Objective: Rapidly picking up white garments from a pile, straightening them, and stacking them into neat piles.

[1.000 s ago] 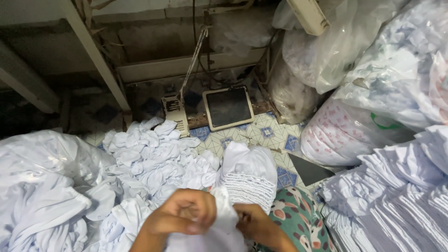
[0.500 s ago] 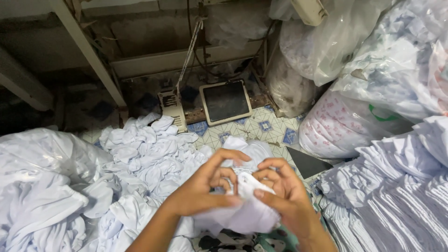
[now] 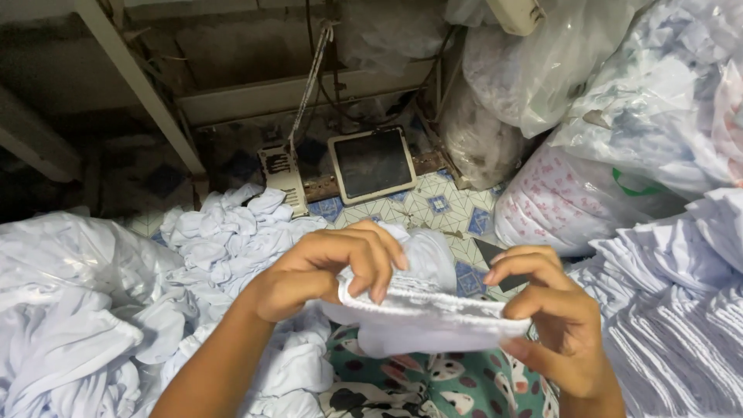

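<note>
While both hands grip, white cloth [image 3: 422,321] spans the fingers [image 3: 371,267].

You are looking at a scene lit softly from the right and near side, where the white cloth [image 3: 422,321] and stacked pieces [image 3: 673,310] come up bright, nearly washed out. The far left under the table frame [image 3: 139,93] sinks into deep shadow with little detail, and the clear plastic bags [image 3: 542,70] at far right carry patches of glare. Focus is fair in the middle, your hands [image 3: 325,271] are slightly soft, and straight lines bend toward the edges.
</note>
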